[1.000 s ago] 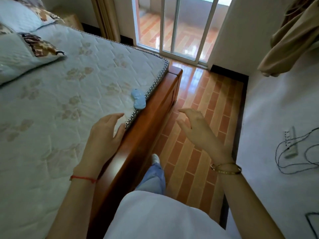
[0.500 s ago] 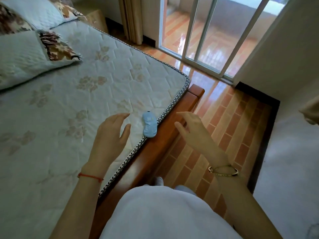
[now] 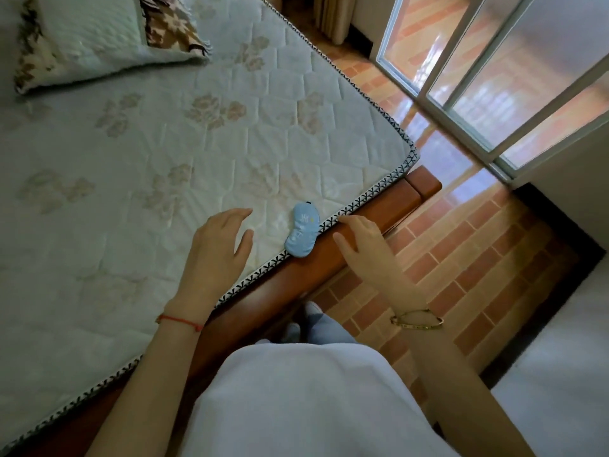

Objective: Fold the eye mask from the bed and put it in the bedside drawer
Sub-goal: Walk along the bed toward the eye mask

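Eye mask, small, pale blue fabric, peanut-shaped [image 3: 302,234], lies flat at centre frame on the quilted pale-green mattress with faded tan leaf print [image 3: 164,153], right at the mattress's black-and-white zigzag piping, its lower end reaching that trim; faint white markings on it are too small to read, and a dark tab shows at its upper end. Left hand [image 3: 219,250] hovers over the mattress just left of the mask, fingers spread and loosely curled, gripping nothing, apart from the mask. Right hand [image 3: 364,247] sits just right of the mask over the glossy reddish-brown wooden bed frame [image 3: 379,214], fingers open and bent, empty; whether the fingertips touch the wood cannot be told. Thin red string bracelet [image 3: 179,321] on the left wrist, slim gold bangle [image 3: 417,319] on the right. Pale blue-white garment fills the lower centre, hiding most of the legs; a bit of blue trouser and a light shoe show beside the frame. Quilted pillow with brown floral border [image 3: 99,34] is cut off at upper left. Floor is shiny orange brick-pattern tile [image 3: 461,258]; white-framed sliding glass door [image 3: 494,77] at upper right. No drawer is in view.
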Tool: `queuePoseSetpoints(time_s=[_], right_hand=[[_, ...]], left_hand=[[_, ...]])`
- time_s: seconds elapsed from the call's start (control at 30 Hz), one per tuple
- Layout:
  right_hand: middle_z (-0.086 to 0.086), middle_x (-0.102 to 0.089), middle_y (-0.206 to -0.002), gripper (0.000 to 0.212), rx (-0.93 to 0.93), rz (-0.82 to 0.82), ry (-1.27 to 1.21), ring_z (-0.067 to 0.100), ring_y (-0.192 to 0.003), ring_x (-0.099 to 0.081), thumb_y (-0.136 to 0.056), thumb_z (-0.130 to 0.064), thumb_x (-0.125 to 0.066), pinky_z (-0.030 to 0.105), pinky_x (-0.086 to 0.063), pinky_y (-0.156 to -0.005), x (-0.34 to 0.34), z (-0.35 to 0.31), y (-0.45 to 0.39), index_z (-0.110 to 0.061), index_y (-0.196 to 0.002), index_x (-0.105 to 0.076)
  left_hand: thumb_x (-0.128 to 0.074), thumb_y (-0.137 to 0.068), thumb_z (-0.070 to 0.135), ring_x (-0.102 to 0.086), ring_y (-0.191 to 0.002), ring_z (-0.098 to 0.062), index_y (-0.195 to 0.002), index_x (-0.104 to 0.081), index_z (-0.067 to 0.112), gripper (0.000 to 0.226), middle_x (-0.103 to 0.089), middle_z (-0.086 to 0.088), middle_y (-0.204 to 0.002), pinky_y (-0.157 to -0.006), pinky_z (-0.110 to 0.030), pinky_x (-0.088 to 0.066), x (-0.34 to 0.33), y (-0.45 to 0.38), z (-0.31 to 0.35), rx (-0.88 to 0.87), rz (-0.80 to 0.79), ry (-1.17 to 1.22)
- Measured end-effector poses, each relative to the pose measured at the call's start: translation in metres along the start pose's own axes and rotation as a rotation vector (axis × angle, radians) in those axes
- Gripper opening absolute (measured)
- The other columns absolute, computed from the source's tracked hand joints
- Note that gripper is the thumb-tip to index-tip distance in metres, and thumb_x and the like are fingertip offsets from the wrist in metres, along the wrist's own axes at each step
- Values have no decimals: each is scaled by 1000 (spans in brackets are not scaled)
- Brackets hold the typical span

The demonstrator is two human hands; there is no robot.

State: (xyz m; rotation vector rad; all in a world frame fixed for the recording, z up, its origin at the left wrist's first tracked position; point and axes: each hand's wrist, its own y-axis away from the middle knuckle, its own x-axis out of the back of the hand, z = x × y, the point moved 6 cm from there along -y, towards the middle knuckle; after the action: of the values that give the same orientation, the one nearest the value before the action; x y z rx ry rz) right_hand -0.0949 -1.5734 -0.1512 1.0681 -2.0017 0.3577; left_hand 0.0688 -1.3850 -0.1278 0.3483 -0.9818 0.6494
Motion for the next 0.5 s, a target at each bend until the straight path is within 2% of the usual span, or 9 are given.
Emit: queuePoseSetpoints(time_s=[0.2,0.3,0.5], right_hand=[[10,-55,-131,39,-3,-66,-29,26,-125,-46,-95,-26,-52,26,-32,-100,-3,36,-43,-9,-130,-52],[11,-56,-129,38,-15,-102,-38,27,-122,-48,-96,-26,-51,30,-37,-99,-13,57,-66,-9,-129,-52],[10,-59,-125,36,-111,-198,-36,26,-116,-53,-96,-27,-48,25,-36,-88,-54,101,-102,-9,-126,-55]], left_hand=[[-46,-97,24,-50,-127,-22,-136,-50,15,40,-57,-4,-136,-107,-41,-38,-27,-20,3,100,15,-10],[-46,-98,25,-50,-126,-21,-136,-51,16,39,-58,-3,-135,-105,-36,-36,-45,-33,-2,157,16,-19],[-48,-96,20,-55,-119,-26,-132,-54,12,37,-61,-7,-131,-101,-41,-43,-99,-65,-19,202,-69,-28]])
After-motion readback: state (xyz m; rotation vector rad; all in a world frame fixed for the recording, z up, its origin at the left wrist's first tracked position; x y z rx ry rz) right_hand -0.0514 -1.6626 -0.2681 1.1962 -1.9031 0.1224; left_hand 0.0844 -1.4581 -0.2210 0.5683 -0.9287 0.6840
